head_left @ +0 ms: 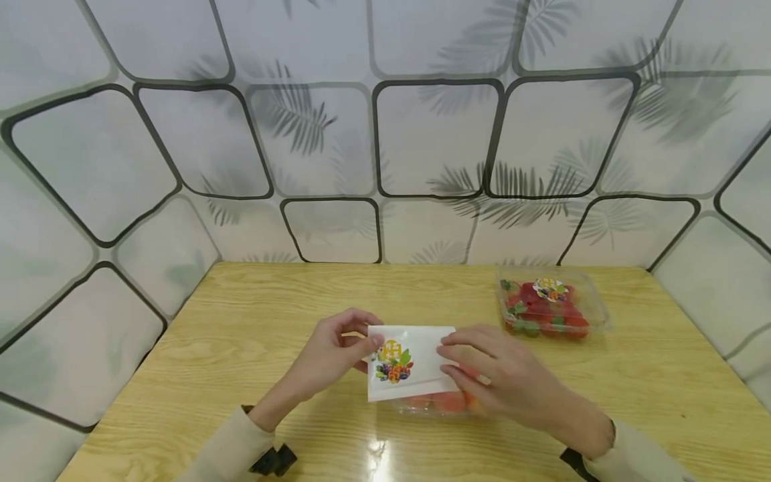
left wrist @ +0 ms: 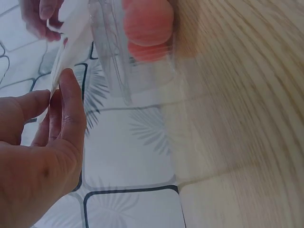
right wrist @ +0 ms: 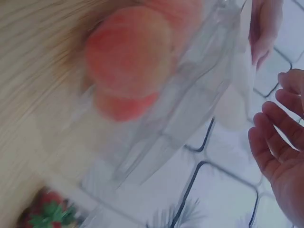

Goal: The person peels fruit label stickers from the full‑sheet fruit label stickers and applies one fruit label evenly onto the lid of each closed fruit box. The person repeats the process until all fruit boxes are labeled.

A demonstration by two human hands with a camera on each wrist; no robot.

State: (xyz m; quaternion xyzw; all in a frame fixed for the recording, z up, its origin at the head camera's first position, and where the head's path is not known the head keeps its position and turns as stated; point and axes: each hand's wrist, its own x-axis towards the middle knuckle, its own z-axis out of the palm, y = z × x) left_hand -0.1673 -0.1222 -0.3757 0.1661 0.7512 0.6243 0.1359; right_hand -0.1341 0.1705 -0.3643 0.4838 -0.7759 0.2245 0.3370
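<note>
My left hand [head_left: 337, 351] pinches the left edge of a flat white packet [head_left: 424, 358] between thumb and fingers. A round sticker [head_left: 394, 363] with a fruit picture and yellow lettering sits on the packet's left part. At the packet's right edge is my right hand [head_left: 506, 371]; in the right wrist view its fingers [right wrist: 275, 128] are loosely bent with nothing between them. Below the packet stands a clear plastic box [right wrist: 190, 102] of peaches [right wrist: 128, 52], partly hidden by the packet and the right hand in the head view.
At the back right of the wooden table [head_left: 271, 288] stands another clear plastic box [head_left: 597, 304], holding strawberries [head_left: 551, 318] and bearing a similar fruit sticker [head_left: 550, 289] on its lid. A patterned wall covering [head_left: 337, 227] rises behind the table and along both sides.
</note>
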